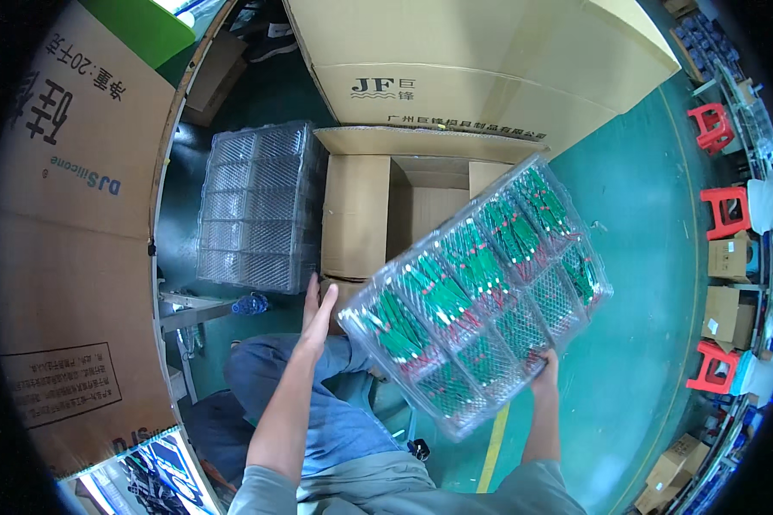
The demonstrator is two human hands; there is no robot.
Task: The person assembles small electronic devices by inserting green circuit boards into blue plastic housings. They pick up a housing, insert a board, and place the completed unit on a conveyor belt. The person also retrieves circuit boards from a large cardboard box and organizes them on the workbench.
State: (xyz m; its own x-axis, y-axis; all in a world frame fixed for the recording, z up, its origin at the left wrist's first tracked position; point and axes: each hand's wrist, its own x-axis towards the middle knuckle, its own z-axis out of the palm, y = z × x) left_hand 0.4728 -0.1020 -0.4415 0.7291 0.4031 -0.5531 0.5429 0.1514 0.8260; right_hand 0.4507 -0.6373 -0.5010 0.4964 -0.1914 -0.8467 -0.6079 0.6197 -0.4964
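Note:
A clear plastic compartment tray (481,300), loaded with green pieces and red wires, is held at a tilt above the near right of an open cardboard box (356,215). My right hand (543,371) grips its near right edge, with some fingers hidden beneath the plastic. My left hand (318,316) is raised at the box's near left corner, fingers stretched out and apart from the tray. Just beyond those fingertips stands a stack of clear compartment trays (253,206), whose top compartments show no green pieces.
A large cardboard carton (489,51) rises behind the open box. Brown cardboard (77,275) walls off the left side, beside a metal frame (193,318) with a blue-capped bottle (249,304). Red stools (724,213) and loaded shelves line the far right.

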